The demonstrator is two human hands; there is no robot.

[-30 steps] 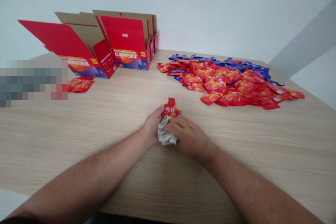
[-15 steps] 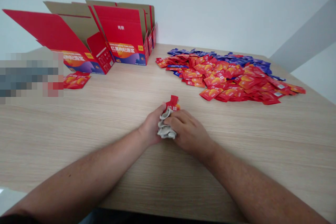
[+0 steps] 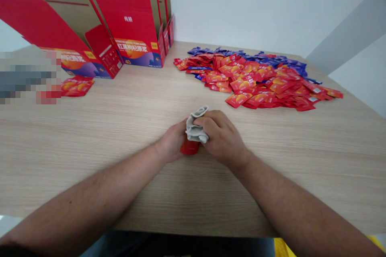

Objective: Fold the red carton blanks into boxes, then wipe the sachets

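Note:
My left hand (image 3: 174,141) is closed on a red sachet (image 3: 189,147), whose lower end shows below a cloth. In my right hand (image 3: 221,134) is a crumpled grey-white cloth (image 3: 196,128), bunched between thumb and fingers and pressed against the sachet. The cloth covers the sachet's upper part, and the left fingertips are hidden behind it. Both hands meet above the middle of the wooden table (image 3: 144,120).
A heap of red sachets (image 3: 259,84) with blue sachets (image 3: 280,60) behind lies at the back right. Open red cartons (image 3: 129,28) stand at the back left. A few red sachets (image 3: 77,86) lie before them. Something at the left edge is pixelated.
The cloth in my right hand has moved up along the sachet, from its lower part to its top. The sachet's lower end now shows instead of its upper end. The view has shifted slightly.

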